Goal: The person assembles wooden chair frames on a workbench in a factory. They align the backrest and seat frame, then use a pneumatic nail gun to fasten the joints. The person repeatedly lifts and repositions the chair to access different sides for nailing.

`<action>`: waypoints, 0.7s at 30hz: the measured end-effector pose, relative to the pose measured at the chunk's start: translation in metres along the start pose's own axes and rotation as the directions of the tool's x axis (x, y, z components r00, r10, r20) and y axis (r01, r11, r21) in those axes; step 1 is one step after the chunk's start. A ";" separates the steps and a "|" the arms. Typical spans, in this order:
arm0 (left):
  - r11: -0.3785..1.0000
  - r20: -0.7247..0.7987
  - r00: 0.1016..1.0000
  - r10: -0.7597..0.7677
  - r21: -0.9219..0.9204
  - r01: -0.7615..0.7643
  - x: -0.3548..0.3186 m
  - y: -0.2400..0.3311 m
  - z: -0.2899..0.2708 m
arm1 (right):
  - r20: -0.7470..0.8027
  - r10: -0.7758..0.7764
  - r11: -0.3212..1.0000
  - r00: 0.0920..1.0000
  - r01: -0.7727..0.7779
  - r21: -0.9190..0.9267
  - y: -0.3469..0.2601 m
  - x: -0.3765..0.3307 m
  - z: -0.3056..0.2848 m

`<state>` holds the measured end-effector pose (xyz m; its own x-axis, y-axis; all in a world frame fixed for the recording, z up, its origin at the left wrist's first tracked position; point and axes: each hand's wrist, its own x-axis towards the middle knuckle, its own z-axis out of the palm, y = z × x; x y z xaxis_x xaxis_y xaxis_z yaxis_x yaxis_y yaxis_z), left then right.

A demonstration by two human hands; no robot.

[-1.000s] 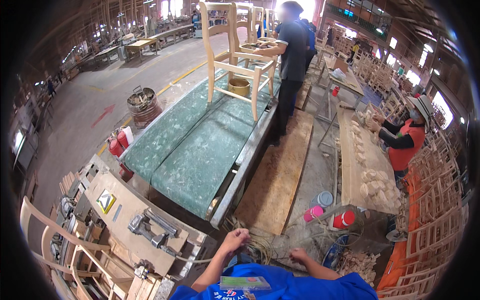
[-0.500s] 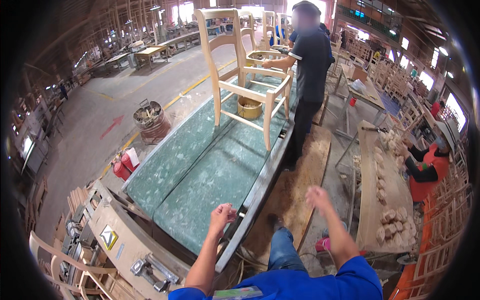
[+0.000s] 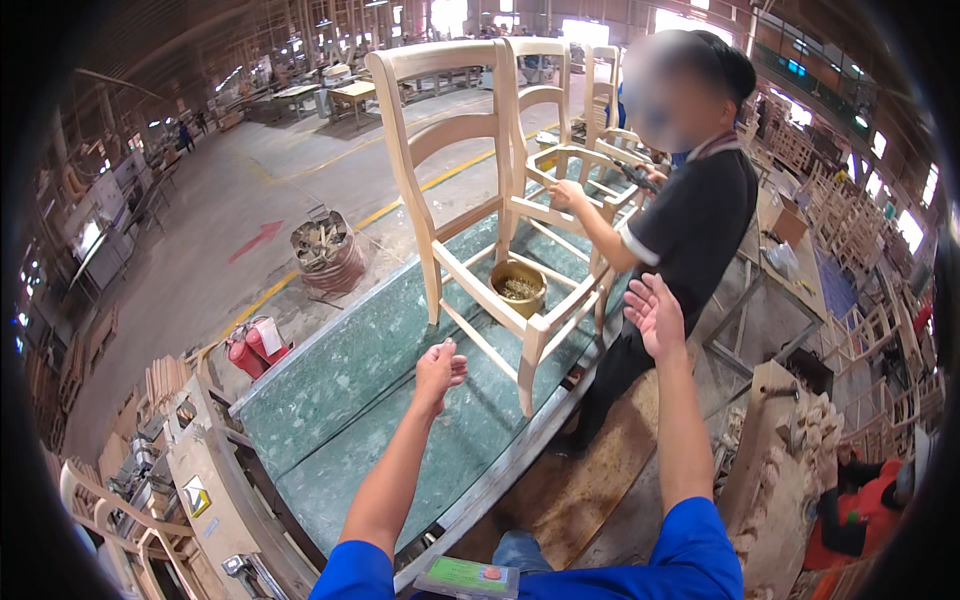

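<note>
An unfinished wooden chair frame (image 3: 480, 282), with no seat panel, stands upright on the green, scuffed tabletop (image 3: 360, 460). My left hand (image 3: 440, 375) hovers just in front of its near side, fingers loosely bent and apart, holding nothing. Raised to the right of the chair, my right hand (image 3: 655, 315) is open, palm turned inward, and appears apart from the frame. A yellowish round tub (image 3: 520, 288) with small pieces inside sits between the chair's legs.
A co-worker in a dark shirt (image 3: 705, 205) holds a dark tool at the second chair (image 3: 540, 95); more chairs stand behind. Left of the table are a scrap-filled metal drum (image 3: 328, 255) and red fire extinguishers (image 3: 258, 345). Another person in orange (image 3: 850, 520) works at right.
I have come closer to the nearest chair. Both my hands have moved forward, and the right has risen and opened. The co-worker in the dark shirt now appears much nearer.
</note>
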<state>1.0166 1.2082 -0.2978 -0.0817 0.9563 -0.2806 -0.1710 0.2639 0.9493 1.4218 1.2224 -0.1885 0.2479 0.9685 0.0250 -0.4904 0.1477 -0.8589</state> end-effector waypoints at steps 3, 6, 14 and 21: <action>0.999 -0.054 0.998 -0.021 0.023 0.022 0.034 0.016 0.024 | 0.090 0.005 1.000 0.996 -0.006 0.013 -0.008 0.011 0.017; 0.998 -0.071 0.996 -0.048 0.032 0.051 0.048 0.016 0.042 | 0.183 0.011 0.996 0.983 -0.026 0.082 -0.010 0.020 0.038; 0.980 -0.009 0.981 -0.195 -0.050 0.195 -0.041 -0.054 0.026 | -0.143 0.300 0.816 0.943 -0.176 0.550 0.037 0.083 0.097; 0.924 -0.433 0.817 -0.382 -0.145 0.355 -0.224 -0.130 -0.123 | -0.122 0.510 0.504 0.851 -0.181 0.845 0.122 0.054 0.100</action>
<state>0.9363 0.9443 -0.3755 -0.4263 0.6258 -0.6532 -0.3297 0.5650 0.7564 1.2917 1.3126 -0.2403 0.0627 0.8753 -0.4794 -0.9976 0.0687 -0.0050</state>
